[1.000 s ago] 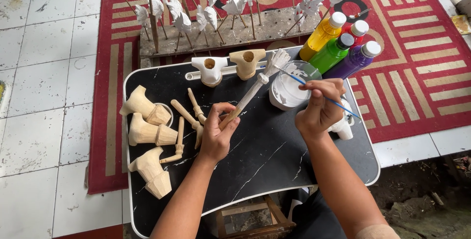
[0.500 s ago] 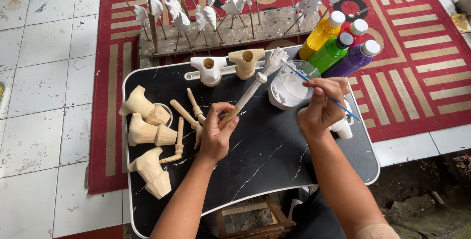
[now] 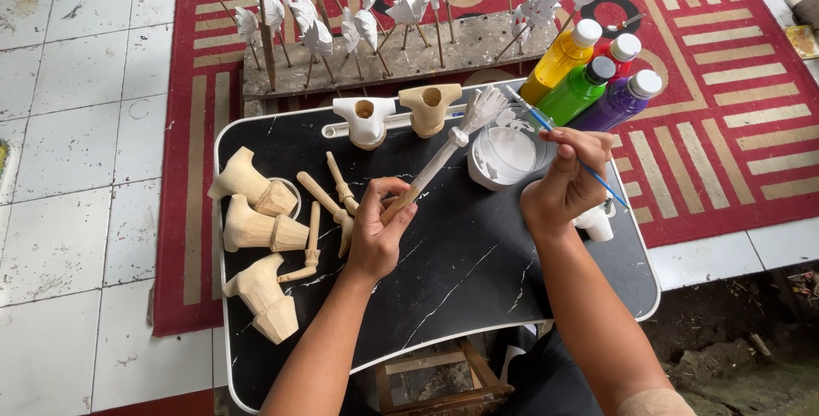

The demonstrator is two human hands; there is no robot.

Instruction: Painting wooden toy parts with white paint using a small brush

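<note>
Head view shows us our left hand near the middle of the black desk, its grip pinching the bare wooden stick of a carved figure. That figure slants up and to the right, its white-painted top hanging over the left rim of the white paint cup. Our right hand sits just right of the cup, grip pressed around a thin blue brush whose tip points up and left toward the figure's painted head. Beyond the cup, at the far right corner, we see four paint bottles: yellow, red, green and purple. Two small carved pieces, one painted white and one bare, stand at the far edge. Left of our left hand lie loose wooden sticks and three chunky unpainted carvings. Farther off, a wooden rack on the red rug holds many white-painted figures on sticks.
</note>
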